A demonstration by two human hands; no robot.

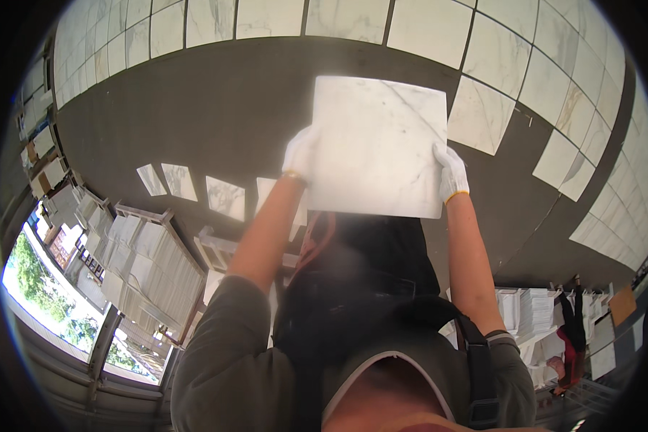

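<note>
A square white marble tile [379,147] with grey veins is held out in front of my body, its face toward me. My left hand [300,153], in a white glove, grips its left edge. On the opposite edge my gloved right hand [451,171] has its thumb over the face; the fingers behind the tile are hidden. Beyond it, rows of similar marble tiles [430,30] lie on the dark grey floor [180,101]. One floor tile [480,115] lies just right of the held tile.
Separate tiles [225,198] lie on the floor at the left. A wooden crate of stacked tiles [147,263] stands farther left, near a window. At the right are white stacks [536,311] and another person [574,338] in red and black. More laid tiles [612,223] run along the right.
</note>
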